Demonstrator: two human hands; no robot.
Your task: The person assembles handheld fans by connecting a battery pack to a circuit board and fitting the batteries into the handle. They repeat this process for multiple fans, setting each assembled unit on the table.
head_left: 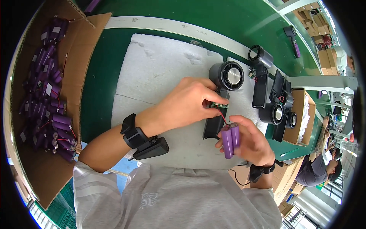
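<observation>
A dark grey handheld fan (220,74) with a round head lies on the white foam sheet (152,68), its long black handle (213,128) pointing toward me. Thumb and fingers of my left hand (187,100) pinch a small green circuit board (220,105) at the top of that handle. My right hand (253,143) holds a purple battery pack (230,140) of paired cells beside the handle. Red and dark wires (223,116) run from the board toward the pack. The fingers behind the pack are partly hidden.
Left of the foam stands a cardboard box (74,72) with many purple battery packs (45,76). Several more fans (271,113) lie to the right, some with exposed boards. Beyond them are another cardboard box (305,129) and, on the green table (213,19), a distant fan (292,40). A person (316,170) sits far right.
</observation>
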